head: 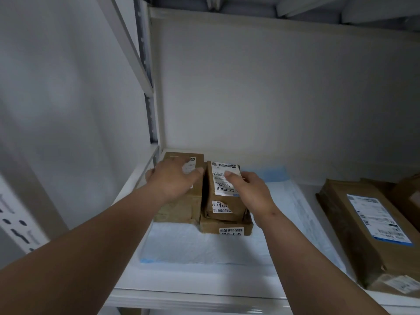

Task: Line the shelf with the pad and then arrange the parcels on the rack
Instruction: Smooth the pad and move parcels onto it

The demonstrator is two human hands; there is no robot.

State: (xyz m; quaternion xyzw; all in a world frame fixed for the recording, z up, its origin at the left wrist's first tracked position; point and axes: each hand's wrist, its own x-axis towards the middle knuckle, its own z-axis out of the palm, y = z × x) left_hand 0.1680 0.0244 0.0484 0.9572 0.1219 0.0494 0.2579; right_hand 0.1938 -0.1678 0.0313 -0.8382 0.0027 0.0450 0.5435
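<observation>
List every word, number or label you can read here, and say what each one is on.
"58-3-13..", upside down, cut off: white sticker on the front of the lower brown cardboard parcel.
"26-2" and large "10", partly hidden: sticker on the upper brown cardboard parcel under the right hand.
All shipping labels, including the flat brown parcel's and the one under the left hand: too blurred.

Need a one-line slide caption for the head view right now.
Both hands set parcels on the padded shelf: left hand on the left parcel, right hand gripping the stacked parcel atop the pad.
</observation>
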